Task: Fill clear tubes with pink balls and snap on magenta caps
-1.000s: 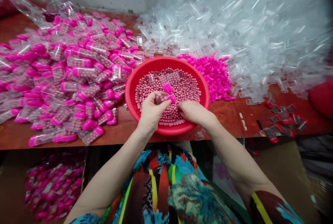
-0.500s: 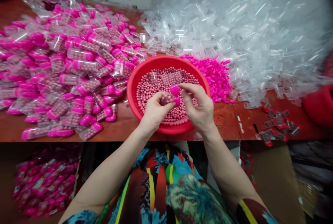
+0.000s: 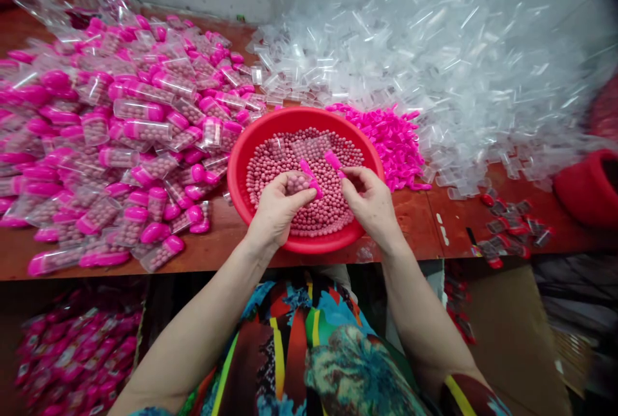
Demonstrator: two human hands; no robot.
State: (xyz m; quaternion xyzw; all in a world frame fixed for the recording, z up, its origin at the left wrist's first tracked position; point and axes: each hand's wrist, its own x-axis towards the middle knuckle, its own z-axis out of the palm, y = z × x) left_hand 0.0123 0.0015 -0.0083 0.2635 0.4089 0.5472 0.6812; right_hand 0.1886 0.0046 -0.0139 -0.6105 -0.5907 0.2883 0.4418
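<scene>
Over the red bowl of pink beads, my left hand is closed around a clear container filled with pink beads. A bright pink strip runs along that container's right end, beside my thumb. My right hand pinches a small bright pink plastic piece between thumb and fingertips. A short gap separates this piece from the container. Lying on the beads behind my hands is a clear plastic tube.
Filled containers with pink ends are heaped at left. Pink plastic parts lie right of the bowl, clear empty tubes behind. Small red-ended containers and a red tub are at right. Pink packages sit below the table.
The pink piece in my right hand has come away from the container's end and tilted. Both hands have moved slightly apart. The whole view has shifted a little.
</scene>
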